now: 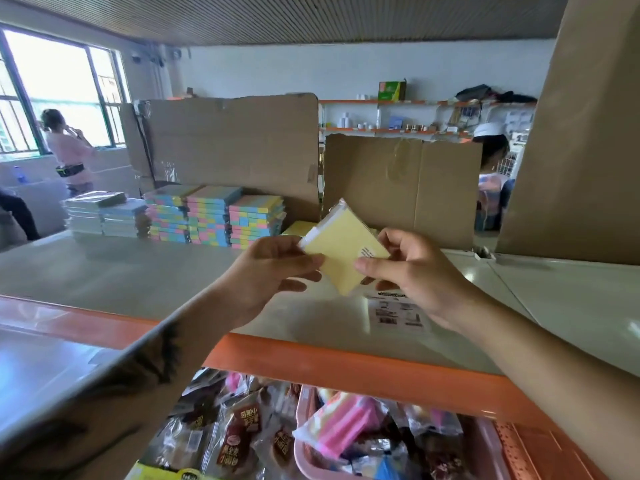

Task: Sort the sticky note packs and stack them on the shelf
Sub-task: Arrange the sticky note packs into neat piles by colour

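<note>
Both hands held one yellow pack [341,247] above the shelf [138,278], tilted, one corner pointing down. The left hand [277,268] pinched its left edge between thumb and fingers [304,263], closed on it; the right hand [412,268] gripped the right edge the same way, thumb across the printed corner. The pack hung clear of the shelf surface, just in front of a low yellow pile [299,228] by the cardboard [398,181].

Going by colour, that yellow pile looked like the right home for it, not the striped stacks [214,216] to the left. To do the step well, I would level the pack first, turn it so its edges run with the pile's, and lower it flat so the plastic wrap does not slide. One hand could let go once the other has it squared; pressing lightly on top would settle it.

Much was unclear. The yellow pile was mostly hidden behind the pack and left hand, so its height and neatness could not be judged. The print on the pack was too small to read. A paper label [398,313] on the shelf lay partly under the right hand. Below the shelf's orange rim [329,365], a pink basket [485,445] with more packs was cut off by the frame, its contents jumbled among snack wrappers.
</note>
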`<move>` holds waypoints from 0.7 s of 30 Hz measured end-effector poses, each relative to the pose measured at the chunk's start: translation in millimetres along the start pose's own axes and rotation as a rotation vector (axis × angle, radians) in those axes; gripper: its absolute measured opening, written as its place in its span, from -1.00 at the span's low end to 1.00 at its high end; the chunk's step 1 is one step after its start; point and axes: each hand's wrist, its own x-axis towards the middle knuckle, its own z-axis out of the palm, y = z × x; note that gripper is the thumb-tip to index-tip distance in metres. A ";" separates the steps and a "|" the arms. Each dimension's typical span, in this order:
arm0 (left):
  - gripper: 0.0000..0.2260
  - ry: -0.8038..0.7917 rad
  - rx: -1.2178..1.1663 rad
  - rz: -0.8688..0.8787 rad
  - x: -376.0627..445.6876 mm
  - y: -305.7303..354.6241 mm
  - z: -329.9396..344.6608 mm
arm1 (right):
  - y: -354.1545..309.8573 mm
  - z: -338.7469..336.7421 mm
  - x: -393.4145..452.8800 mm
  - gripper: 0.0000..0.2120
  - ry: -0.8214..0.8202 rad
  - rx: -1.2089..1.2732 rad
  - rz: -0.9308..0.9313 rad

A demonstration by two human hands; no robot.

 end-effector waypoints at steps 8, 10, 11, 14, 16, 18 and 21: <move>-0.88 0.066 -0.154 0.052 5.3 7.5 15.9 | 2.0 -16.7 -5.5 -0.64 -0.001 -0.315 -0.084; -0.87 0.089 -0.093 0.035 7.6 3.7 17.0 | 6.1 -22.0 -5.9 -0.54 0.020 -0.526 -0.269; -0.85 0.089 -0.057 0.027 9.0 1.3 16.7 | 8.8 -23.7 -5.9 -0.52 0.003 -0.635 -0.371; -0.67 0.034 0.054 0.027 10.5 -2.4 19.0 | 12.9 -25.0 -3.5 -0.54 -0.041 -0.801 -0.532; -0.62 -0.001 0.113 0.046 10.2 -3.0 22.3 | 11.1 -22.7 -0.7 -0.58 -0.050 -0.843 -0.602; -0.68 -0.042 0.159 0.065 9.9 -2.7 24.1 | 11.8 -20.0 2.8 -0.65 -0.091 -0.882 -0.671; -0.73 -0.070 0.172 0.046 10.5 -1.4 22.2 | 13.2 -19.4 5.0 -0.65 -0.122 -0.891 -0.701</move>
